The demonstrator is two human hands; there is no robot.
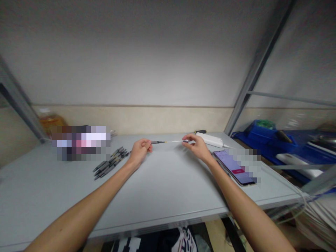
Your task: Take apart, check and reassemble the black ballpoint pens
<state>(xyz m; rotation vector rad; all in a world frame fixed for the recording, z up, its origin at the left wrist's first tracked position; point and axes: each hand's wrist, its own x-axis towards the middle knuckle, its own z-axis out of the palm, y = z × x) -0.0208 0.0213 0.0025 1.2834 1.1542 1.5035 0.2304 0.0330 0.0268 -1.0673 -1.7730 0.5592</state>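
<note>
Pen (pixel 158 142) between the left fingers (pixel 147 144)

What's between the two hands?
Head view: a dark pen piece in left hand, a thin pale rod in right hand, roughly in line; contact unclear.

I read this as a small personal work corner, in a home or a dormitory; I can't tell which. Across the middle I see a pale grey flat tabletop (pixel 162 189) framed by a grey metal post (pixel 243 98) at upper right. On it lie a heap of slim grey pens (pixel 111 163), a black-and-yellow-handled screwdriver (pixel 201 132) and a lit rectangular smartphone (pixel 231 164). A white-capped clear bottle of amber liquid (pixel 51 122) stands at left; blue plastic bins (pixel 252 136) crowd the right.
</note>
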